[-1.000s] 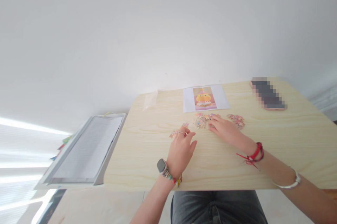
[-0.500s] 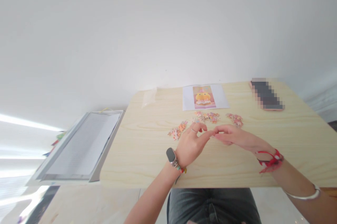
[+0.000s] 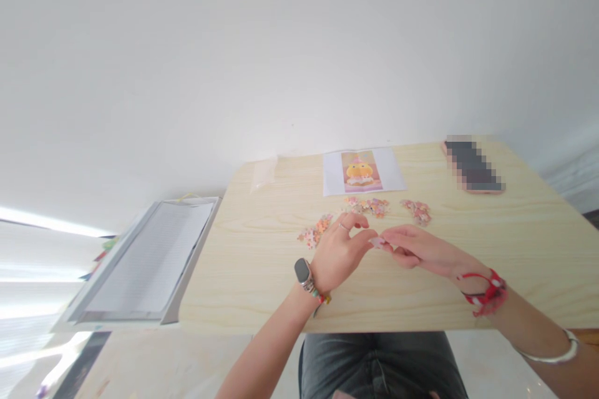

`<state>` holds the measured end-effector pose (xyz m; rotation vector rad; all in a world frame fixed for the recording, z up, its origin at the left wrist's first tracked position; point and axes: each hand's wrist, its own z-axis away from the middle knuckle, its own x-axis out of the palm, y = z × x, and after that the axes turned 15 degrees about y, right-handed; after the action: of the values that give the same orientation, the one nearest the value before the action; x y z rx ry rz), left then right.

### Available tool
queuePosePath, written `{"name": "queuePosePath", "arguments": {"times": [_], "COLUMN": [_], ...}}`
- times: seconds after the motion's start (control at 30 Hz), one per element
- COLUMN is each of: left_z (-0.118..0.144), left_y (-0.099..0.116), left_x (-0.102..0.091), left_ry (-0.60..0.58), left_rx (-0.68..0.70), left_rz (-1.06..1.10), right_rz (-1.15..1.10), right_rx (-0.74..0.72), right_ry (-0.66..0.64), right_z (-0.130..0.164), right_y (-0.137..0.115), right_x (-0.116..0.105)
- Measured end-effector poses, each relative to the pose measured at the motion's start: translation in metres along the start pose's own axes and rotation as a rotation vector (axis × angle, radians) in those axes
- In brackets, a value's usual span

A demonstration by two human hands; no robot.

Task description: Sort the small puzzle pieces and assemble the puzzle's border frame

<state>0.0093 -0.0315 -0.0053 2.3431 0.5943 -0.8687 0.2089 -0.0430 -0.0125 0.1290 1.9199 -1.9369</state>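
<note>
Small pinkish-white puzzle pieces [image 3: 377, 241] are pinched between my two hands, above the near middle of the table. My left hand [image 3: 340, 250], with a ring and a watch, grips them from the left with thumb and a finger. From the right, my right hand [image 3: 416, 248] pinches them with its fingertips; how many pieces there are I cannot tell. Loose puzzle pieces lie in three groups: an orange and pink pile [image 3: 314, 233] beside my left hand, a mixed pile [image 3: 369, 206] beyond both hands, and a pink pile [image 3: 418, 211] beyond my right hand.
A paper sheet with a printed yellow cartoon picture [image 3: 361, 173] lies at the back of the table [image 3: 262, 286]. Left of it is a clear plastic bag [image 3: 264, 174]. A phone [image 3: 473, 165] rests at the back right. Papers in a grey tray [image 3: 150, 261] are at the left.
My hands have parted slightly and turned, so the pinkish pieces between the fingertips now show. My right fingers have shifted a little to the right. The piles look unchanged.
</note>
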Motion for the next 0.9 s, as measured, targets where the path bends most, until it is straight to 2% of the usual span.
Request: {"name": "queuePosePath", "arguments": {"times": [0.07,0.17,0.27,0.37,0.7,0.9], "left_z": [0.001,0.002,0.002,0.003,0.002,-0.013], "left_y": [0.000,0.000,0.002,0.003,0.005,0.008], "left_x": [0.004,0.009,0.013,0.017,0.023,0.039], "left_ry": [0.006,0.020,0.048,0.056,0.001,-0.052], "left_rx": [-0.068,-0.129,-0.158,-0.182,-0.230,-0.199], "left_rz": [0.006,0.014,0.010,0.031,0.049,0.051], "right_rz": [0.039,0.235,0.420,0.531,0.628,0.673], "right_rx": [-0.004,-0.207,-0.422,-0.521,-0.571,-0.558], "right_ry": [0.108,0.287,0.346,0.374,0.384,0.462], "right_z": [0.001,0.002,0.005,0.007,0.010,0.013], "right_y": [0.001,0.003,0.005,0.009,0.016,0.028], "right_x": [0.002,0.005,0.008,0.009,0.006,-0.008]}}
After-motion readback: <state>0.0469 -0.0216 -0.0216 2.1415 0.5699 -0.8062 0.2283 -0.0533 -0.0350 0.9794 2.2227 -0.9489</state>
